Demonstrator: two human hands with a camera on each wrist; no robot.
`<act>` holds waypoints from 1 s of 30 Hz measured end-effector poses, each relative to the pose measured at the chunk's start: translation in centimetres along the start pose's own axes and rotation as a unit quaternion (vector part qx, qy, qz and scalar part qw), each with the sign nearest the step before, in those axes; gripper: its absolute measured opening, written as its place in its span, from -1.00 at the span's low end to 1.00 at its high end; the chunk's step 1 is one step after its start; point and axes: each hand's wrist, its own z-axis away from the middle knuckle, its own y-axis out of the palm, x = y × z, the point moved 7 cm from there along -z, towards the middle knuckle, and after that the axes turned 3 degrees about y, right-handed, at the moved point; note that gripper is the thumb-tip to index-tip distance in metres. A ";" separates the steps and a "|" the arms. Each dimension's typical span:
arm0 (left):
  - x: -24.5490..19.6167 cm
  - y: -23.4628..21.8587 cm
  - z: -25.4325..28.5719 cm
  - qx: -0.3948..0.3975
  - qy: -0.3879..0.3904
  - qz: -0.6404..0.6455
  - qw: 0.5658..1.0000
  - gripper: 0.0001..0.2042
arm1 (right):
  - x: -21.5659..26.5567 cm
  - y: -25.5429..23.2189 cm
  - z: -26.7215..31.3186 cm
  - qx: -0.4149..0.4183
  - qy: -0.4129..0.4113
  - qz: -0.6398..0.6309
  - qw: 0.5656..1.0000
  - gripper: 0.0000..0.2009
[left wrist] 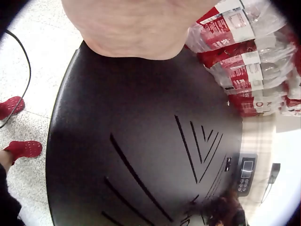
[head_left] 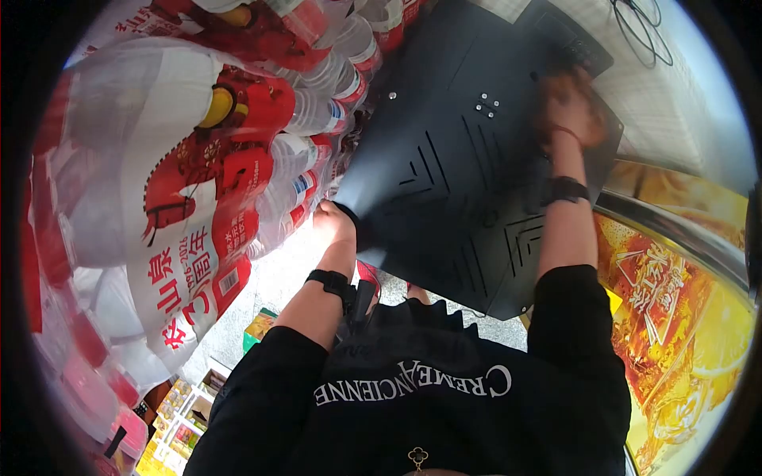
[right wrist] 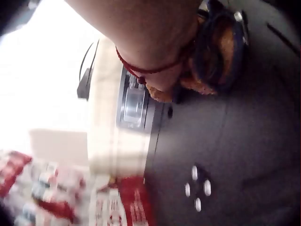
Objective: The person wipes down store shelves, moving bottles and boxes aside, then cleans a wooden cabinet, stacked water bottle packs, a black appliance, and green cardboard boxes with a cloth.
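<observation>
A large black slotted panel (head_left: 413,226) with metal screws stands tilted in front of me. At its near left corner, my left hand (head_left: 335,228) holds the edge; most of its fingers are hidden. The heel of that hand covers the panel's edge in the left wrist view. My right hand (head_left: 573,111), blurred, is at the panel's far right part. It grips an orange-brown cloth (right wrist: 228,47) with a dark blue border, bunched against the black surface. A control unit with a small display (right wrist: 134,106) sits beside the cloth.
Shrink-wrapped bottle packs (head_left: 198,182) are stacked close along the left. A yellow printed fridge or cabinet (head_left: 675,317) stands at right. Black cable (head_left: 647,36) hangs on the pale wall behind. Red shoes (left wrist: 26,148) are on the speckled floor, with small boxed goods (head_left: 178,412) at lower left.
</observation>
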 end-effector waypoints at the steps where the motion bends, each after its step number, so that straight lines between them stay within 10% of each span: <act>1: -0.2 -0.2 0.1 -0.023 0.007 -0.005 1.000 -0.52 | 5.2 -1.4 1.2 -0.008 -0.054 -0.058 0.997 -0.59; 3: -0.3 -0.5 0.2 -0.046 0.016 -0.014 0.999 -0.53 | 14.4 -0.5 4.1 0.108 -0.132 -0.028 0.985 -0.73; 9: 0.3 0.2 -0.5 -0.046 0.010 -0.015 0.999 -0.52 | 27.7 -3.5 17.8 0.114 -0.308 -0.215 0.920 -0.62; 17: -0.2 0.2 -0.6 -0.059 0.028 0.007 0.998 -0.55 | 19.7 -7.4 27.8 0.198 -0.408 -0.159 0.877 -0.51; 19: 0.1 1.2 -1.6 -0.057 0.051 -0.034 0.997 -0.57 | 15.1 -6.4 23.2 0.255 -0.289 -0.100 0.917 -0.51; 23: -0.1 2.5 -2.6 -0.032 0.119 -0.072 0.990 -0.56 | 2.6 -2.6 16.5 0.079 -0.124 -0.066 0.987 -0.51; 27: -0.2 0.8 -1.0 0.015 0.093 0.018 0.995 -0.53 | 8.4 -4.6 20.5 0.113 -0.049 -0.061 0.991 -0.50; 30: -0.1 -0.4 0.4 0.052 0.153 0.127 0.979 -0.51 | 16.3 -5.3 28.1 0.135 -0.155 -0.048 0.977 -0.54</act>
